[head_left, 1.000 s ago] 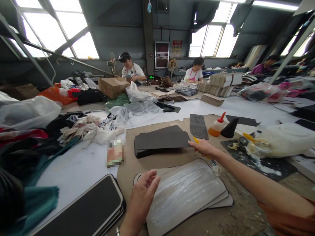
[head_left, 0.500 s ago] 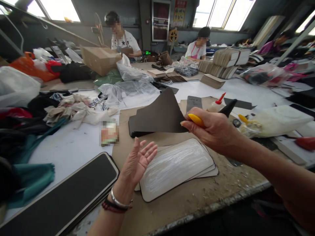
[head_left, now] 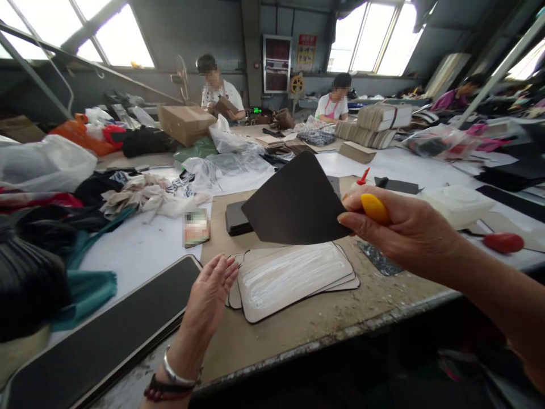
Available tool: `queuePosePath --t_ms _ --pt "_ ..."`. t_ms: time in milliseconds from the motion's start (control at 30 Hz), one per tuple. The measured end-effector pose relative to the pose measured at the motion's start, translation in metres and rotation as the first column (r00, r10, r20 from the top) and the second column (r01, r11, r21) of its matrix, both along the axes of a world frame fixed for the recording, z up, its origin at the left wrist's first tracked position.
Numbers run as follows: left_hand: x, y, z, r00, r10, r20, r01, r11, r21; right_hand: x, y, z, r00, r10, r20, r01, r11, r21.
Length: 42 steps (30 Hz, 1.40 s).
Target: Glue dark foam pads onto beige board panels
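Note:
My right hand (head_left: 383, 221) grips a thin dark sheet (head_left: 298, 201) by its right end, along with a yellow-handled tool (head_left: 375, 208). The sheet hangs tilted above a pale rounded panel (head_left: 293, 278) streaked with a whitish coating, which lies on other panels. Beside the panel's left end, my left hand (head_left: 215, 287) has its fingers spread and holds nothing. A stack of dark sheets (head_left: 237, 220) lies behind, partly hidden by the raised sheet. Long dark panels with pale edges (head_left: 114, 335) are piled at the lower left.
A red-tipped bottle (head_left: 363, 177) and a red-handled tool (head_left: 503, 242) lie to the right. Cloth scraps (head_left: 140, 196) and plastic bags (head_left: 42, 165) cover the left. A cardboard box (head_left: 185, 124) stands behind. People work at the back.
The dark sheet has come away from over the stack and now hangs higher above the coated panel, more of its face showing. My left hand has shifted left; the camera view has moved.

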State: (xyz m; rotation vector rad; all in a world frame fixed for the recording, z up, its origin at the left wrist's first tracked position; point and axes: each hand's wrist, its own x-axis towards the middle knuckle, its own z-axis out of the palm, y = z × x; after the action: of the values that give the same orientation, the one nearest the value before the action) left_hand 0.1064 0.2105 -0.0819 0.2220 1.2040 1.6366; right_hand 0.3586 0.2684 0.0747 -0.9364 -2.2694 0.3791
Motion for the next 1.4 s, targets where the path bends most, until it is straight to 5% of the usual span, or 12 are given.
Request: queuePosePath --t_ms 233,600,700,833,1067,1400 --pt "0.019 0.006 0.011 0.989 -0.081 0.125 0.076 0.996 0.044 0.005 -0.027 0.017 0.999 0.029 -0.027 -0.027 0.998 0.059" --pt "0.001 -0.009 0.015 0.983 -0.183 0.016 0.176 0.963 0.205 0.036 -0.027 0.008 0.988 -0.122 -0.097 0.099 0.971 -0.219" --pt "-0.004 -0.022 0.013 0.986 -0.156 -0.061 0.161 0.982 0.102 0.046 -0.01 -0.012 0.984 -0.177 -0.028 0.165 0.957 -0.237" --pt "0.003 -0.037 -0.005 0.936 -0.163 -0.312 0.139 0.985 -0.099 0.064 0.022 -0.064 0.932 -0.276 0.236 0.315 0.938 -0.145" --pt "0.026 -0.029 -0.042 0.591 -0.404 -0.698 0.131 0.902 -0.411 0.079 0.057 -0.156 0.69 -0.243 0.682 0.491 0.85 -0.193" --pt "0.03 -0.024 -0.039 0.441 -0.491 -0.751 0.075 0.854 -0.514 0.083 0.071 -0.182 0.662 -0.109 0.742 0.458 0.843 -0.284"
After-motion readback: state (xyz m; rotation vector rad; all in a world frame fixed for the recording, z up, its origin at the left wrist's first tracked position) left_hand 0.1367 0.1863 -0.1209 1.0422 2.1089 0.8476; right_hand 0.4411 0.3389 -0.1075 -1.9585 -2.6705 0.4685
